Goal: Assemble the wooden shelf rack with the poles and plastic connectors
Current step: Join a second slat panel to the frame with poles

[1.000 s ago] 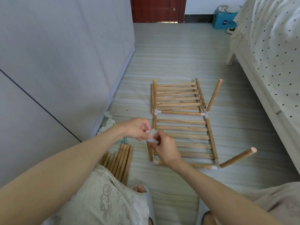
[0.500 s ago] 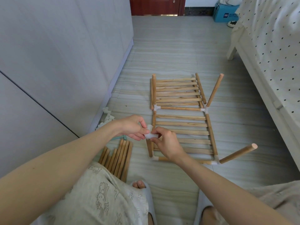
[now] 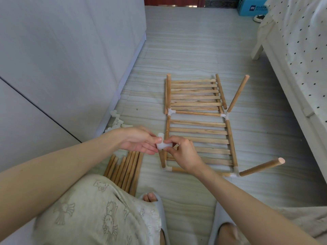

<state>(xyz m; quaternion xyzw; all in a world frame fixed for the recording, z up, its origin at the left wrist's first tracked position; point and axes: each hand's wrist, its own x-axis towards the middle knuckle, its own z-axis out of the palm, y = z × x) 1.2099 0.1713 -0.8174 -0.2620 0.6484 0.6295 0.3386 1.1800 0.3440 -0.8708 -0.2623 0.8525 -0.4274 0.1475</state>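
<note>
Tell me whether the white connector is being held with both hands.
Yes: the left hand and right hand both pinch the white connector.

two hands [image 3: 139, 140], two slippers [image 3: 159, 218]

Partly built rack [image 3: 198, 124] flat on the floor [image 3: 185, 50], centre. Loose poles [image 3: 125, 171] on the floor to its left, near the person's knee; spare connectors [image 3: 116, 121] beyond them, against the cabinet [image 3: 62, 59]. Bed [image 3: 300, 50] to the right. Left hand [image 3: 139, 140] and right hand [image 3: 184, 152] meet on a connector [image 3: 163, 145] above the rack's near left corner.
</note>
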